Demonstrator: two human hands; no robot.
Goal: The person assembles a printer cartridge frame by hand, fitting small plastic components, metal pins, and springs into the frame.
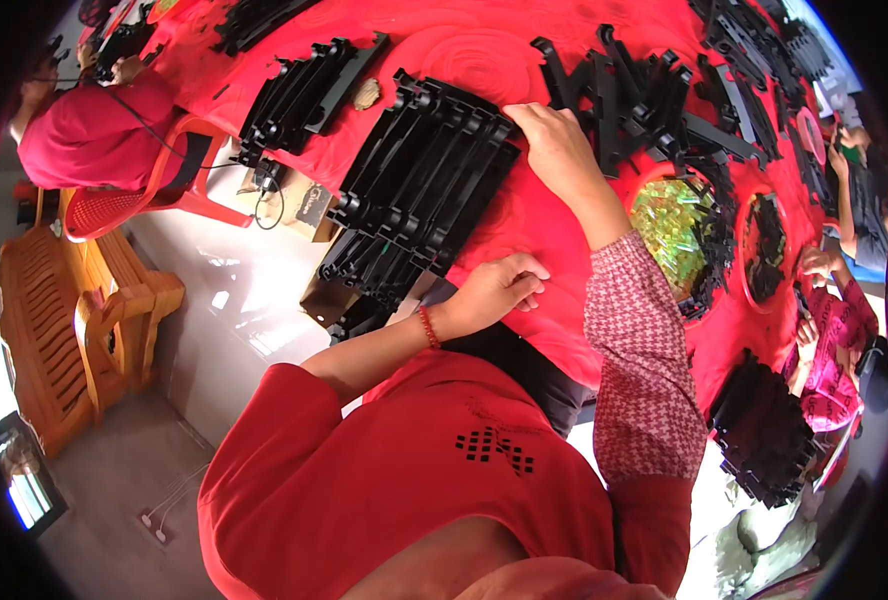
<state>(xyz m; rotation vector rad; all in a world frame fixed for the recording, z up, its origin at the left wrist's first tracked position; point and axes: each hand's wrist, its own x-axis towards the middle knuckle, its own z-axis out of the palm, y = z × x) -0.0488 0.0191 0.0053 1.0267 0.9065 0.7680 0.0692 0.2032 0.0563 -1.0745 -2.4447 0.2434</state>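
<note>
Here, stacked black parts [426, 165] just left of the right fingers [526, 118]

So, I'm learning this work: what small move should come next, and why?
Perhaps bring the left hand to the near edge of the black plastic stack: that hand looks empty, while the right hand is at the stack's far right corner.

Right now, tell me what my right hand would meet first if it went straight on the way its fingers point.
Likely the stack of long black plastic parts, whose upper right corner lies beside the right hand; whether they already touch is unclear.
</note>
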